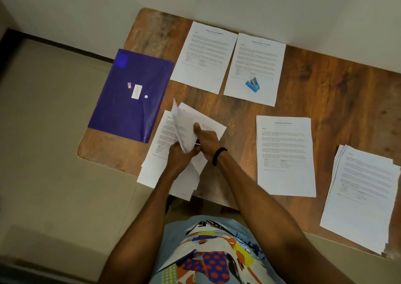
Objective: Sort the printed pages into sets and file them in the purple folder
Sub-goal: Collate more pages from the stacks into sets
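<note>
The purple folder (132,95) lies closed at the table's left end, a white label on its flap. Just right of it, near the front edge, both my hands work on a loose bundle of printed pages (160,144). My left hand (181,159) grips the lower part of a few lifted sheets (184,129). My right hand (205,141) holds the same sheets from the right, thumb on top. Other page sets lie flat: two at the back (204,56) (256,66), one at the middle right (285,153), a thicker stack at the far right (362,194).
A small blue stapler (252,85) sits on the back right set. The wooden table (329,82) stands against a pale wall; its left end and front edge are close to the pages, some of which overhang the front edge.
</note>
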Action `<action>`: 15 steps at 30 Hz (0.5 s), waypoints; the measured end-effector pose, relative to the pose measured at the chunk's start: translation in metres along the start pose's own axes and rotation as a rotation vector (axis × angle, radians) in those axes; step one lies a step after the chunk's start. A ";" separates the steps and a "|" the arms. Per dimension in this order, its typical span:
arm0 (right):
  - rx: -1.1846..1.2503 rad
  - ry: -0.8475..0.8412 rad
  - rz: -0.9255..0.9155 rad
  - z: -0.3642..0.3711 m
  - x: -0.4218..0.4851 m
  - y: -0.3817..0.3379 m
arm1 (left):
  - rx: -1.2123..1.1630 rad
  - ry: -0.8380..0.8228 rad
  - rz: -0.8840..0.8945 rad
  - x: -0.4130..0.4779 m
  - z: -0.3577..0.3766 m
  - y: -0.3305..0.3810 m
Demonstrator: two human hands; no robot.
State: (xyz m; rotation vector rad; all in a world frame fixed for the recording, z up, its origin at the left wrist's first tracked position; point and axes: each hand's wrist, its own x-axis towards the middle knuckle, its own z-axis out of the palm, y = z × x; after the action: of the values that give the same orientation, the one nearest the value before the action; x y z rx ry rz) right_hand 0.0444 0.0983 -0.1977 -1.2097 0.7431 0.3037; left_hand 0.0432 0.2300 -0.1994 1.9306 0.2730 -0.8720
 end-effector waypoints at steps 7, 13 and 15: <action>0.264 0.178 0.132 -0.002 0.006 0.018 | -0.134 0.007 -0.054 -0.007 -0.007 0.005; 0.149 0.261 0.126 -0.004 0.010 0.016 | 0.022 0.002 0.132 -0.009 -0.001 -0.005; 0.086 0.212 0.126 -0.006 0.011 0.015 | 0.063 -0.013 0.162 -0.011 0.002 0.001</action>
State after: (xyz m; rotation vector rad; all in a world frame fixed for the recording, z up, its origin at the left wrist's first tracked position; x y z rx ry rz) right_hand 0.0421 0.0958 -0.2169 -1.1258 1.0093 0.2469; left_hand 0.0354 0.2298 -0.1921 1.9743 0.0805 -0.7942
